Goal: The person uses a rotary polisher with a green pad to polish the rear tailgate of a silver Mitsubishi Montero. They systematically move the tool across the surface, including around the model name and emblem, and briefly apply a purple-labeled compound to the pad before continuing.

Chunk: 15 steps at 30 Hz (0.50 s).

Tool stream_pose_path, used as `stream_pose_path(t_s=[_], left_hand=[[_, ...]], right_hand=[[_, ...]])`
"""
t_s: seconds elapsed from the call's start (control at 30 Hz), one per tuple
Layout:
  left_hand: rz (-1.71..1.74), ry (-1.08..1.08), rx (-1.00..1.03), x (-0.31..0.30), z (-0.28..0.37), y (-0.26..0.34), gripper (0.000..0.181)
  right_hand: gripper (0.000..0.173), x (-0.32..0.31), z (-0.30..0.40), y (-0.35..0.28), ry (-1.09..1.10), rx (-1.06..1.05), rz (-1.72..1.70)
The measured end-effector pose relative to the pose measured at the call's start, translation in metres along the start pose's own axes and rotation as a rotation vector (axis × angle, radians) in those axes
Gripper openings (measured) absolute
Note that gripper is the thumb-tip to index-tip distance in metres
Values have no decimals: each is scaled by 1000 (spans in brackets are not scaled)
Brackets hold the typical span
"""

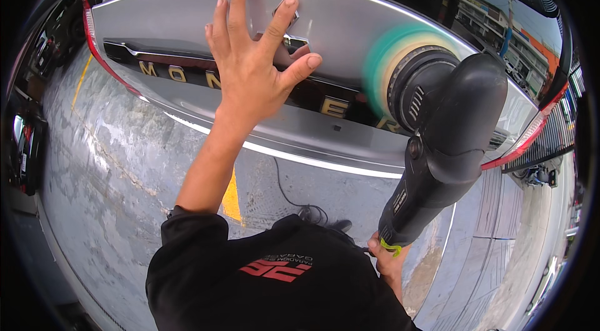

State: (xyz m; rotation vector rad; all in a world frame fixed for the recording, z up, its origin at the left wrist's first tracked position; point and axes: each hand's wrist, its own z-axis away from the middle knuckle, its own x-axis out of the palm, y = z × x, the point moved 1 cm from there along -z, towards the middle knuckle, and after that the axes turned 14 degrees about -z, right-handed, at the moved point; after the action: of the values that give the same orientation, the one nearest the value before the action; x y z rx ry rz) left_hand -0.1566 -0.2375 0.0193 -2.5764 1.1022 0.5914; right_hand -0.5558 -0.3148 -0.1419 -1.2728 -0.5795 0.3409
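Observation:
A silver car tailgate (173, 10) fills the upper part of the view. My left hand (255, 52) is spread over its middle, fingers apart, partly covering a chrome emblem (296, 42); whether the skin touches the panel I cannot tell. Down at the right, my right hand (391, 260) grips the rear end of a black cordless-looking polisher (436, 162) beside a lime-green part. Its round pad (375, 64), green with a cream ring, lies at the tailgate's right side. The pad's outline is blurred, as if spinning. Raised gold letters (335, 107) run along a dark trim strip, some hidden by my left arm.
Red tail lights (520, 146) flank the tailgate, with dark rear glass above. A black cable (281, 186) curls on the worn grey concrete floor (126, 162) near my shoes (341, 225). Another vehicle (26, 153) stands at the far left, and a metal fence (539, 143) at the right.

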Motion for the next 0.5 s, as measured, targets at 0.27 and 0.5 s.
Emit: stream_pose_path(t_s=[0.27,0.5], left_hand=[[60,-4,104,-9,22,1,70],[1068,134,-21,-42,37,47,95]], right_hand=[[51,7,-3,-10,2,-72,49],[47,48,-20,-43,-128,-17,249]])
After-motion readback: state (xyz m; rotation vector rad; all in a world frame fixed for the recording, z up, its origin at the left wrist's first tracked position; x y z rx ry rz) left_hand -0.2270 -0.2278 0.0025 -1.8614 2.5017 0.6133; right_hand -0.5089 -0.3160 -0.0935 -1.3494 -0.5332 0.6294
